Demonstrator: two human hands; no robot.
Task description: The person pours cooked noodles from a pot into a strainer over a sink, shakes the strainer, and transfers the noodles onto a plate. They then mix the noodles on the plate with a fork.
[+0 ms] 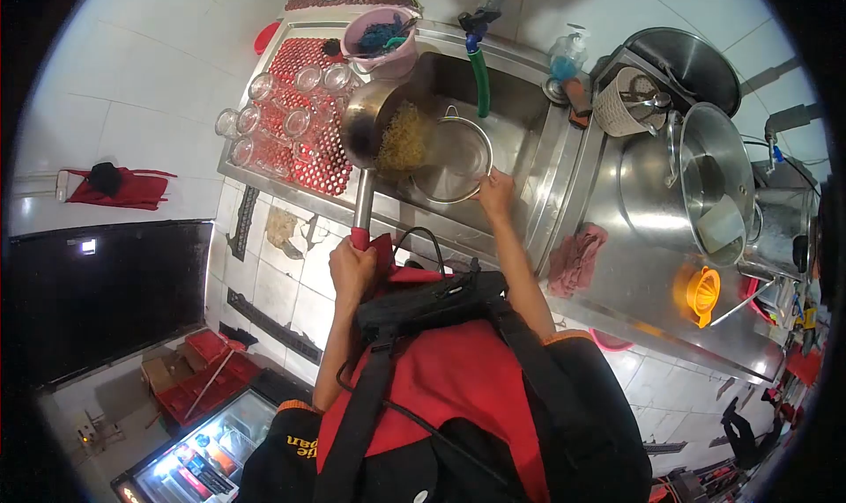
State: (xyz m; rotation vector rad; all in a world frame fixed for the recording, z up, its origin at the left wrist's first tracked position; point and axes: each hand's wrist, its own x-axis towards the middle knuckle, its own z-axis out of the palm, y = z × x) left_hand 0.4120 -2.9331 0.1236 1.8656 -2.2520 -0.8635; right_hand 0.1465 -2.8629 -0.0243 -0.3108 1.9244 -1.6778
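Observation:
My left hand (351, 269) grips the red-tipped handle of a steel saucepan (368, 124), tilted over the sink, with yellow noodles (404, 138) sliding toward its rim. My right hand (495, 191) holds the rim of a metal strainer (454, 161) that sits in the steel sink (520, 107) under the pan's lip. A green hose (480, 80) hangs from the tap above the strainer.
Several upturned glasses (286, 107) stand on a red mat left of the sink, beside a pink bowl (381, 38). On the right counter are a large steel pot (696, 186), a pink cloth (575, 258), an orange juicer (703, 293) and a utensil basket (627, 102).

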